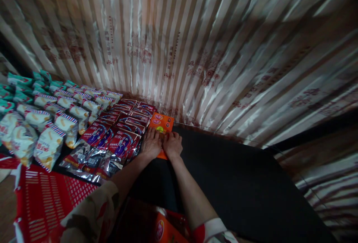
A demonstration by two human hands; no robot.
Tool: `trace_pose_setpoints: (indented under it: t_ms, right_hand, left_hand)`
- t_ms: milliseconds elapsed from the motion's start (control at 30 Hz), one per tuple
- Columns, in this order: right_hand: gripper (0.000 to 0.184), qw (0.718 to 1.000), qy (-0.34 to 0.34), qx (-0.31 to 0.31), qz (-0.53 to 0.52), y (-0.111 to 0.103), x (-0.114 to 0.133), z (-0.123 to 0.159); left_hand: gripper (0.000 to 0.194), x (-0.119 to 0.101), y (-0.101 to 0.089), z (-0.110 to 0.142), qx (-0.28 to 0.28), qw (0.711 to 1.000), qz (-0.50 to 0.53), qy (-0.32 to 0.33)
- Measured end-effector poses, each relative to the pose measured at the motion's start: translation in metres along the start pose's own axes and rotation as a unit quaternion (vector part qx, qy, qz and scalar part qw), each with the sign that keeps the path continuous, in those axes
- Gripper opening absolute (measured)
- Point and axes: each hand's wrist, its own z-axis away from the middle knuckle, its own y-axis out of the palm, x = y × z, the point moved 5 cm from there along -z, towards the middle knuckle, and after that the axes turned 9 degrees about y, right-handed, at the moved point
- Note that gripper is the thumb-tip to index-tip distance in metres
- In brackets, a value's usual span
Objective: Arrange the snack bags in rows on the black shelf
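Two or more orange snack packets [160, 119] with oval logos lie overlapping on the black tabletop, at the right end of the rows of goods. My left hand [151, 144] rests over the packets' left side, its fingers closed down on the near packet. Along the right edge of that packet, my right hand [172, 146] has its fingers bent round it. My hands cover much of the near packet, so its lower part is mostly hidden. Dark red snack packets [119, 138] with shiny silver lower ends sit directly left of my left hand, in overlapping rows.
White snack bags with striped tops [50, 144] stand in rows farther left, with green bags [21, 90] beyond. A red plastic basket [41, 202] is at the lower left. More orange packaging [170, 230] lies below my arms. A pleated printed curtain [173, 49] hangs behind the black tabletop [229, 175].
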Motion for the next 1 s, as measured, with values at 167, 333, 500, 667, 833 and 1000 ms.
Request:
trace_pose_setpoints:
  t_ms: [167, 333, 500, 667, 833, 1000]
  right_hand:
    - [0.039, 1.0, 0.001, -0.001, 0.0, -0.002, -0.001, 0.0]
    - [0.039, 1.0, 0.005, 0.016, -0.003, -0.005, -0.002, 0.0]
    - [0.04, 1.0, 0.005, 0.022, -0.01, -0.005, -0.004, -0.002]
    - [0.041, 0.999, -0.009, -0.008, -0.046, -0.007, -0.007, 0.001]
    - [0.037, 0.996, -0.028, -0.033, -0.081, -0.012, -0.01, 0.017]
    - [0.033, 0.993, -0.047, -0.035, -0.106, -0.018, -0.017, 0.045]
  left_hand:
    - [0.047, -0.003, -0.005, -0.002, 0.011, 1.0, -0.001, 0.003]
    - [0.047, -0.004, -0.008, -0.005, 0.016, 1.0, 0.013, -0.013]
    - [0.047, -0.004, -0.007, -0.008, 0.013, 1.0, 0.018, -0.01]
    - [0.043, -0.011, -0.019, -0.005, -0.005, 1.0, 0.023, 0.007]
    - [0.039, -0.03, -0.036, 0.012, -0.024, 0.998, 0.044, 0.033]
    - [0.036, -0.051, -0.043, 0.044, -0.017, 0.995, 0.085, 0.04]
